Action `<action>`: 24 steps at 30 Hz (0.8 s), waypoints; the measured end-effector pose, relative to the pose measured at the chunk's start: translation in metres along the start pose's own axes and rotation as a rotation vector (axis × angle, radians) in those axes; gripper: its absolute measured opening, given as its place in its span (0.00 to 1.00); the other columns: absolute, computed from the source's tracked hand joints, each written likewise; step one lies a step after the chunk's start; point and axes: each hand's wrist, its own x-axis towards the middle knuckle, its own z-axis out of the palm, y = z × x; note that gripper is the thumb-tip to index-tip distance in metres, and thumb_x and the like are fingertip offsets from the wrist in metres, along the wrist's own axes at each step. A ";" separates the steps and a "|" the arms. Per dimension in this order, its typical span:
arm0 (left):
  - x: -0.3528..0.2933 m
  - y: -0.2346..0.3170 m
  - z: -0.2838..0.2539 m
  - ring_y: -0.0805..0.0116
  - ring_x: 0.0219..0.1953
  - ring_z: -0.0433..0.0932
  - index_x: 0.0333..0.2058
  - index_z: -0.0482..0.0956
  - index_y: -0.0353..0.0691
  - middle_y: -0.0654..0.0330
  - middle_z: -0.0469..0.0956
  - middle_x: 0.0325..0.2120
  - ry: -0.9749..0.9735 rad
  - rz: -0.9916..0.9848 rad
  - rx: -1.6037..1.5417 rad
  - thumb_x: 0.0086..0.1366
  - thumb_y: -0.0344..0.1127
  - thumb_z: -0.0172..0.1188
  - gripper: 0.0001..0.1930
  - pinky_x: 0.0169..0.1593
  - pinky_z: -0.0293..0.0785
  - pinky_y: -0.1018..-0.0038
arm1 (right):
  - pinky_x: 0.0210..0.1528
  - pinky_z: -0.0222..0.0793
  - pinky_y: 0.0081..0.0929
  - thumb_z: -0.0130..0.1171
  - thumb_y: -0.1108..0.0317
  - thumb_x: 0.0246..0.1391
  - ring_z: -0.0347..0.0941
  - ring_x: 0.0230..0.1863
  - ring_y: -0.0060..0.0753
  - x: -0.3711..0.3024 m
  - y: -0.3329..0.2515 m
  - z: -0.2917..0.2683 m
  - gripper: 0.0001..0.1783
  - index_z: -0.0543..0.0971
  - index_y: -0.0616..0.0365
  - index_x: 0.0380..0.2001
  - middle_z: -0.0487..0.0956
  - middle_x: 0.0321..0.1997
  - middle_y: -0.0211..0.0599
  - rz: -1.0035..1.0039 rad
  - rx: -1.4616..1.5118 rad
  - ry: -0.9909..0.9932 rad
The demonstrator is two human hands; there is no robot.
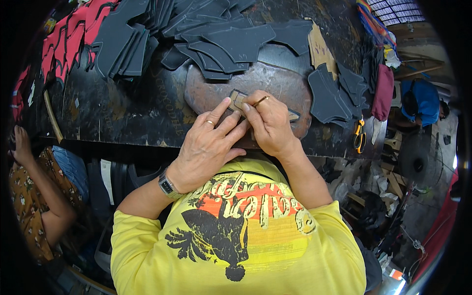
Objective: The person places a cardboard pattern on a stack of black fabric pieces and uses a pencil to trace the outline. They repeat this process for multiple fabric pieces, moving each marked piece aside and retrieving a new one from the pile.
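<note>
Both hands meet over a small tan template with a dark edge, on a worn brown board. My left hand, wearing a ring and a watch, lies with fingers stretched out and apart, its tips pressing the template's near side. My right hand is closed in a pinch around a slim gold-coloured pen-like tool; its working tip is hidden by the fingers. Beside the right wrist, part of a small dark piece shows on the board.
Stacked dark cut pieces cover the table's far side, with pink pieces at far left. More dark pieces and orange-handled scissors lie right. A person's arm is at left; a blue-clad person is at right.
</note>
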 end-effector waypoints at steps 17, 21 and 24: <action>-0.002 -0.003 -0.010 0.47 0.76 0.57 0.66 0.74 0.51 0.54 0.71 0.64 -0.099 0.022 -0.043 0.59 0.46 0.75 0.36 0.70 0.62 0.54 | 0.39 0.71 0.22 0.55 0.71 0.72 0.75 0.35 0.24 -0.032 -0.002 -0.024 0.10 0.81 0.68 0.39 0.81 0.35 0.34 0.246 0.201 -0.025; -0.001 -0.001 -0.011 0.47 0.76 0.58 0.65 0.74 0.49 0.54 0.70 0.64 -0.094 0.017 -0.044 0.60 0.45 0.74 0.35 0.70 0.62 0.54 | 0.39 0.72 0.26 0.56 0.75 0.69 0.78 0.35 0.30 -0.030 -0.002 -0.026 0.07 0.81 0.68 0.39 0.81 0.36 0.39 0.209 0.171 -0.055; -0.001 -0.001 -0.012 0.47 0.75 0.58 0.65 0.75 0.48 0.54 0.70 0.64 -0.097 0.016 -0.050 0.60 0.43 0.74 0.34 0.69 0.62 0.54 | 0.39 0.72 0.27 0.57 0.77 0.68 0.78 0.35 0.30 -0.027 -0.001 -0.026 0.06 0.81 0.68 0.39 0.81 0.35 0.40 0.101 0.134 -0.085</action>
